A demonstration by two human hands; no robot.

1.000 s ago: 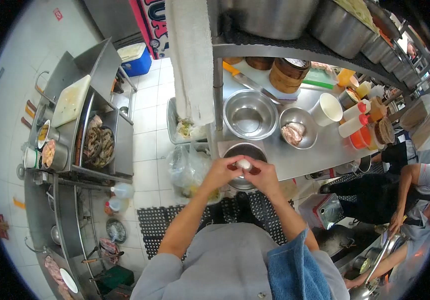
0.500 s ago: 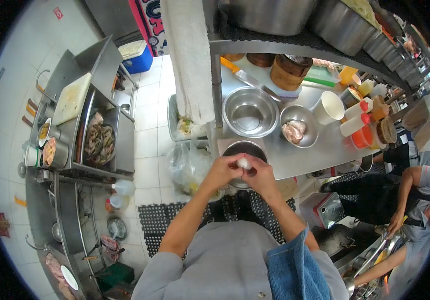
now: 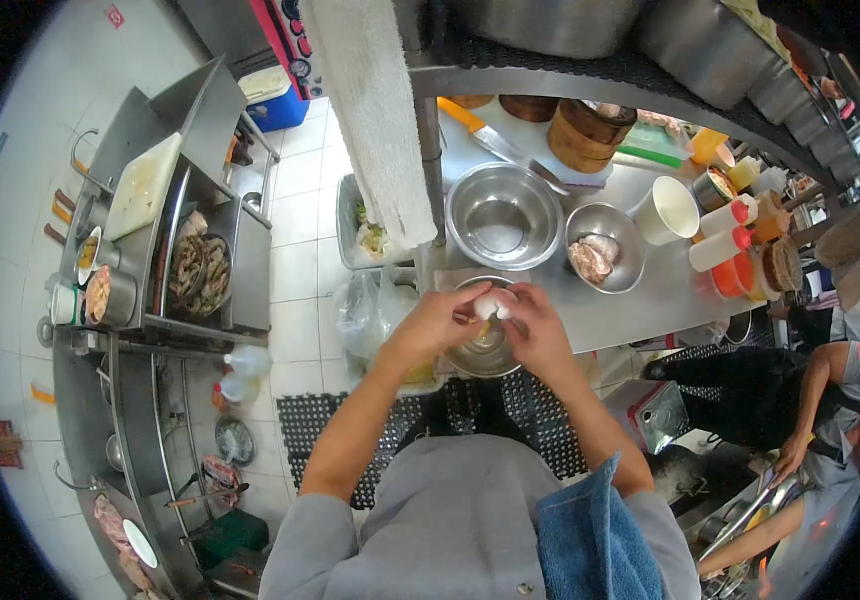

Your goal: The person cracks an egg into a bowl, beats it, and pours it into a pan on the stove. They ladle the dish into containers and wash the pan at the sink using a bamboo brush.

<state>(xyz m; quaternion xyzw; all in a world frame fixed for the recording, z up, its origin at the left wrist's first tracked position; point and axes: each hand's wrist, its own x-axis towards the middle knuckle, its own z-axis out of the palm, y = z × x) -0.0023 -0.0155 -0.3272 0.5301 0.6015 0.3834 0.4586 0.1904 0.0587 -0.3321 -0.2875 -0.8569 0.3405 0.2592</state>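
Observation:
My left hand (image 3: 435,325) and my right hand (image 3: 542,328) come together over a metal bowl (image 3: 483,365) at the counter's near edge. Between their fingers is a white egg (image 3: 491,303), with both hands closed on it. The shell looks cracked open, and something pale yellowish hangs below it toward the bowl. Just beyond my hands stands a larger steel bowl (image 3: 465,235). To its right, a smaller bowl (image 3: 626,270) holds raw meat (image 3: 592,258).
A knife (image 3: 510,152) with an orange handle lies at the back of the counter. Squeeze bottles (image 3: 718,250) and a white tub (image 3: 665,210) stand to the right. A shelf with pots (image 3: 690,50) overhangs the counter. Another person's arm (image 3: 805,415) works at the lower right.
The egg, whole-looking before, now appears opened, with its contents below the shell. My hands have shifted slightly apart, and more of the bowl beneath shows.

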